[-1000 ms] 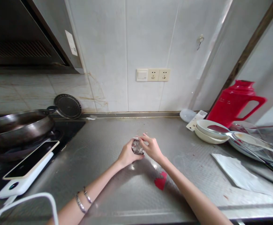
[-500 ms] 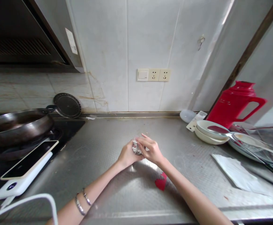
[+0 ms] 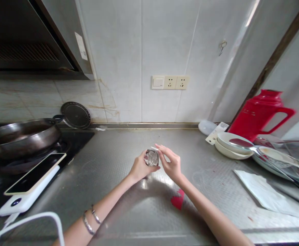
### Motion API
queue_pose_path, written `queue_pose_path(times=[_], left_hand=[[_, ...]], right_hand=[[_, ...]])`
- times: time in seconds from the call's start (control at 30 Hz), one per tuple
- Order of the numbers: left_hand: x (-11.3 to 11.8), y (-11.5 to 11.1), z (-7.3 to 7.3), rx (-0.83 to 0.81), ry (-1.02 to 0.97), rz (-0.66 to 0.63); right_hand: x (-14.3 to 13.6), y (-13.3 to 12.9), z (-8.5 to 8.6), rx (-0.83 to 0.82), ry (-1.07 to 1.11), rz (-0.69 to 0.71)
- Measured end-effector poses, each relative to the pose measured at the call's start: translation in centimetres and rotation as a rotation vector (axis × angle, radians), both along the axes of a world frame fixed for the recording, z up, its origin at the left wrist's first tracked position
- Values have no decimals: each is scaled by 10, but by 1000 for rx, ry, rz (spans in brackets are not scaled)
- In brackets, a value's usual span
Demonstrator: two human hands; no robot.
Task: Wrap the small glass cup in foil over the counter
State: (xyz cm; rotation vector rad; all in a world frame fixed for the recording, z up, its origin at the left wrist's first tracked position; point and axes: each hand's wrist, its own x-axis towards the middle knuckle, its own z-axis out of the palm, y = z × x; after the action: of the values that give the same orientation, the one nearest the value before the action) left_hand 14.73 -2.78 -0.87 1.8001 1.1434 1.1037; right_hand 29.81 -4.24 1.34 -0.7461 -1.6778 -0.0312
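White cable [image 3: 52, 214], one, looped at the lower left edge
Bracelets [image 3: 88, 223], two, silver-coloured, on the left forearm
Red patch [image 3: 178, 200], ragged-edged, on the metal desk [image 3: 118, 218], beside the right forearm
White tissue [image 3: 263, 191], one, folded, lying flat at the right
Phone [image 3: 36, 173], dark screen up, resting on a white power bank [image 3: 27, 201], at the left
Left hand [image 3: 140, 167], fingers and thumb curled around a small shiny object [image 3: 152, 158], clear-grey and faceted, held above the middle of the desk
Right hand [image 3: 172, 164], just beside that object, thumb and forefinger pinching a slim white piece [image 3: 154, 148] near the object's far edge; material too small to tell
Bowls [image 3: 229, 154], pale, two, stacked, at the right
Pan [image 3: 34, 140], metal, on the black hob [image 3: 81, 137]
Vacuum flask [image 3: 254, 118], red, handle to the right, behind the bowls
Black disc [image 3: 76, 115], perforated rim, leaning against the wall
Switch and socket plate [image 3: 170, 82], cream, on the wall
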Motion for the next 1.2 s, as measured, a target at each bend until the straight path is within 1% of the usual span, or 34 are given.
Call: queue_pose_path(times=[0.07,0.1,0.2,0.27,0.33,0.43,0.53,0.67,0.77,0.83,0.9,0.93,1.03,1.07,1.13,1.2], left_hand=[[1,-2,0,-11,-22,-20],[1,-3,0,-15,-27,-33],[2,-6,0,-20,-26,-56],[1,-6,0,-20,-15,-41],[1,-5,-1,-13,0,-20],[0,-1,-3,4,24,21],[-1,1,-4,-24,41,57],[-3,3,0,-109,-10,30],[-4,4,2,-171,-59,16],[-4,5,3,-182,-67,20],[-3,3,5,-179,-70,5],[-3,2,6,-181,-80,-5],[0,-3,8,-228,-144,-34],[1,-4,8,-240,-170,-43],[2,-4,8,-237,-216,-55],[2,-3,7,-227,-254,-64]], right_hand=[[2,4,-1,-52,31,-48],[2,5,-2,-84,27,-47],[1,7,-5,-182,-7,8],[-1,5,-7,-203,-19,36],[-3,3,-8,-167,-37,41],[-5,1,-10,-64,-93,44],[-6,0,-12,37,-170,56],[-7,0,-14,165,-301,68],[-7,-3,-13,200,-371,103],[-6,-5,-11,202,-386,144],[-5,-5,-8,195,-324,155],[-4,-5,-6,177,-257,133],[0,1,-2,63,2,-17],[1,3,-2,17,59,-59],[1,7,-3,-47,85,-78],[0,9,-6,-71,39,-31]])
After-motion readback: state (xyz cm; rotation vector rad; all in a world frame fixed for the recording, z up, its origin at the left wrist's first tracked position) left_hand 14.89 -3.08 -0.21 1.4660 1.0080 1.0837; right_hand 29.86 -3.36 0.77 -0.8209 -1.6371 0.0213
